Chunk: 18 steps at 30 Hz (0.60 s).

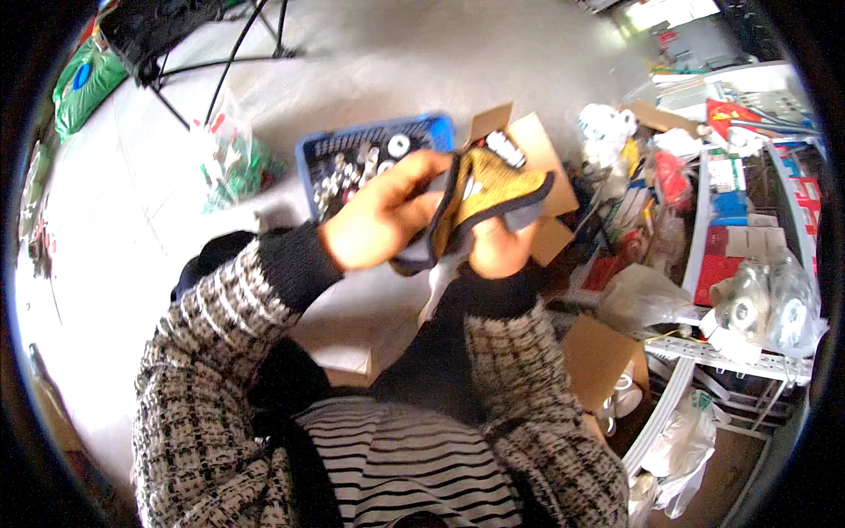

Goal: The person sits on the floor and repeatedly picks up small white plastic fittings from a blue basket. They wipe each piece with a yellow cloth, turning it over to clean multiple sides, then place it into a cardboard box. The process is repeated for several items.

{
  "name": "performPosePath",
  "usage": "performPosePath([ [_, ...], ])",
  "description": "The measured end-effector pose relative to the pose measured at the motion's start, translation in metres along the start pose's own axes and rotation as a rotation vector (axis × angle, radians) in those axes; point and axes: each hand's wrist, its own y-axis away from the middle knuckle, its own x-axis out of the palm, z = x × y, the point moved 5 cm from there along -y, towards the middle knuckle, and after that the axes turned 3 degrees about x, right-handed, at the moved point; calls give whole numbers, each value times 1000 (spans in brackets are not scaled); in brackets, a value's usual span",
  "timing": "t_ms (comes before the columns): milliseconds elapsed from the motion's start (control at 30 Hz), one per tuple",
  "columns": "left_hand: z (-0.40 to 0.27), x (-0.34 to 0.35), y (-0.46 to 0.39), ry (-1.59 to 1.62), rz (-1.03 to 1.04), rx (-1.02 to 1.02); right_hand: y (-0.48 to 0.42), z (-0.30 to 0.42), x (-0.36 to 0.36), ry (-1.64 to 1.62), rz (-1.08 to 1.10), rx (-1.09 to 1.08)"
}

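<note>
Between my hands is a yellow fabric piece with black edging (495, 181), perhaps a work glove or pouch; its exact kind is unclear. My left hand (379, 218) pinches its black edge with thumb and fingers. From below, my right hand (498, 244) grips the other side, its fingers partly hidden by the fabric. Behind my left hand stands a blue plastic basket (307, 165) with many small metal fittings (340, 178) and a white ring-shaped part (399, 146). An open cardboard box (544, 155) holding a shiny cylindrical part (506, 148) is just beyond the fabric.
On the right, white metal shelving (700, 231) holds boxes and bagged parts, with clutter beside it. Another cardboard box (594, 356) sits below. Plastic bags (231, 162) lie on the floor at left, near black stand legs (231, 63). A green bag (86, 86) is farther off.
</note>
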Motion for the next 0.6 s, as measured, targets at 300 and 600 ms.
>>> performPosePath([
  [300,-35,18,-2,-458,-162,244,2,23,5,273,308,-259],
  [600,-57,54,2,-405,-131,152,24,52,-6,271,196,-311],
])
